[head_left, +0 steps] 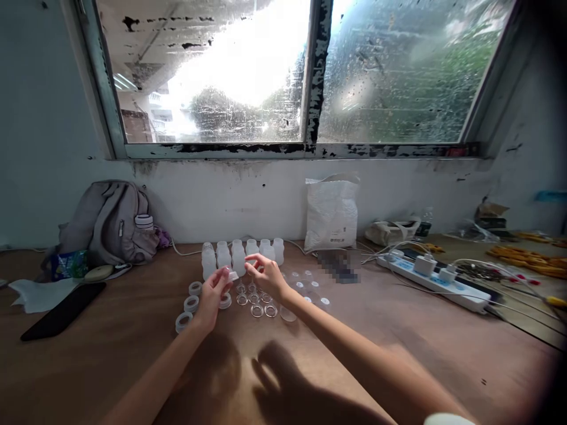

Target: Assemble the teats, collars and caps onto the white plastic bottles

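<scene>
Between the thumb and fingers of my left hand [215, 288] is a small translucent plastic piece [233, 275]; its exact kind is not clear. My right hand [268, 274] hovers just to the right, fingers bent and apart, with nothing visible in them. Behind both hands stand rows of frosted white plastic bottles [278, 251]. Translucent screw rings [191, 304] lie to the left of and beneath my left hand. Below my right hand are several clear round pieces [257, 310], and flat clear discs with white centres [325, 301] spread to its right.
A white plastic bag [332, 213] leans on the wall. At right lies a power strip [436, 283] with plugs and cables. A grey backpack [110, 221] and a black phone-like slab [63, 311] are at left. The brown table [398, 330] runs under a window.
</scene>
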The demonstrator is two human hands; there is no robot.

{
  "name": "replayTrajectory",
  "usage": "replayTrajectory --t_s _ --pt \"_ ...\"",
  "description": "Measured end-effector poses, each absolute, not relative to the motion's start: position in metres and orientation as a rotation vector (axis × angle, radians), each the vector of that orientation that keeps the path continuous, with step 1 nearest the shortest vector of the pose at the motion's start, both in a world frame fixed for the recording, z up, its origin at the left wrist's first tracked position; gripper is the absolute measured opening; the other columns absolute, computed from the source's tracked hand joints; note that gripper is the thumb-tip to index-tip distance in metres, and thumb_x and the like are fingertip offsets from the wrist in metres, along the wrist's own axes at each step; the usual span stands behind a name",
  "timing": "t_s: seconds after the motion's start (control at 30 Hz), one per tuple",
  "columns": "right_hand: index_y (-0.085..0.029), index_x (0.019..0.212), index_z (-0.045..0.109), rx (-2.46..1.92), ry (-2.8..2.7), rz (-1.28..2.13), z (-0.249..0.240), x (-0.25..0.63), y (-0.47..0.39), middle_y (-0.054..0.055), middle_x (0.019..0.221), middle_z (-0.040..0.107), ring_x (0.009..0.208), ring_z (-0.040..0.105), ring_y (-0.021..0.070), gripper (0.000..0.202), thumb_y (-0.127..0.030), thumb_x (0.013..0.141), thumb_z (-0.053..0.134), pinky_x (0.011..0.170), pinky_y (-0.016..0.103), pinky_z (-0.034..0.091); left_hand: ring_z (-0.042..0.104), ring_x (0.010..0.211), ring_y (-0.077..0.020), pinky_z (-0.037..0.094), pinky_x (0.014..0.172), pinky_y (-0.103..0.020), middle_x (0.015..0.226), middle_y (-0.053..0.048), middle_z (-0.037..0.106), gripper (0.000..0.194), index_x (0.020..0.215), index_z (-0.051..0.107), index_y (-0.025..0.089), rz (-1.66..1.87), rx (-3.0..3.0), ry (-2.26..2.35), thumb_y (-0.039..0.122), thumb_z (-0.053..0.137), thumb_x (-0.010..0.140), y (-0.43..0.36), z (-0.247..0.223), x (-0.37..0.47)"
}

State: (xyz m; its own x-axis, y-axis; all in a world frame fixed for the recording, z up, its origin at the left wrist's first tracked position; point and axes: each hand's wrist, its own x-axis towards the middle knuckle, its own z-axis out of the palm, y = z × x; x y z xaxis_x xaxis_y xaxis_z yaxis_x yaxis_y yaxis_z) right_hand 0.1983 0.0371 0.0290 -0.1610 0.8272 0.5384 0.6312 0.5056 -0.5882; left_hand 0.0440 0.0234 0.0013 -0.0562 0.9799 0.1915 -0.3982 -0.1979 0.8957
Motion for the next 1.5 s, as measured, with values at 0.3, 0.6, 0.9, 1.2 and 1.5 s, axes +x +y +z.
replayTrajectory --t_s 0.3,0.6,0.9,1.2,1.5 --pt "-0.016 0.102 0.057 -1.398 -2.072 0.159 0.034 0.138 0.118 0.008 0.081 0.064 0.074 0.059 0.0191 0.029 -0.019 0.073 0.056 0.063 0.024 0.041 0.056 0.076 -0.0117 0.045 0.071 -0.025 0.083 -0.001 0.057 0.032 0.086 0.053 0.018 1.890 1.001 0.907 0.033 0.067 0.061 0.049 -0.006 0.006" --pt "-0.018 0.084 0.060 -1.361 -2.079 0.064 0.049 0.142 0.092 0.006 0.082 0.059 0.071 0.056 0.0157 0.010 -0.018 0.079 0.051 0.059 0.023 0.038 0.055 0.078 -0.0116 0.045 0.067 -0.022 0.088 -0.001 0.054 0.021 0.085 0.054 0.018 1.923 0.986 0.979 0.032 0.056 0.069 0.042 -0.005 0.004" --pt "-0.018 0.080 0.058 -1.003 -2.193 0.198 0.062 0.201 -0.004 0.002 0.077 0.056 0.069 0.052 0.0125 0.006 -0.020 0.077 0.054 0.063 0.024 0.041 0.055 0.077 -0.0099 0.043 0.071 -0.021 0.085 0.002 0.055 0.019 0.088 0.055 0.021 1.901 1.178 0.888 0.031 0.055 0.072 0.024 0.002 0.019" --pt "-0.021 0.103 0.046 -0.936 -2.029 0.502 0.023 0.221 -0.039 0.004 0.092 0.058 0.083 0.055 0.0148 0.033 -0.022 0.073 0.059 0.071 0.028 0.046 0.055 0.079 -0.0131 0.044 0.071 -0.024 0.085 -0.002 0.057 0.016 0.087 0.055 0.020 1.577 1.386 0.725 0.029 0.057 0.074 -0.024 0.020 0.049" --pt "-0.022 0.108 0.039 -0.849 -1.921 0.678 0.004 0.222 -0.032 0.003 0.091 0.057 0.081 0.056 0.0131 0.039 -0.025 0.075 0.059 0.071 0.029 0.048 0.057 0.086 -0.0194 0.045 0.078 -0.032 0.088 -0.005 0.060 0.021 0.088 0.056 0.018 1.431 1.626 0.717 0.029 0.061 0.071 -0.029 0.017 0.058"
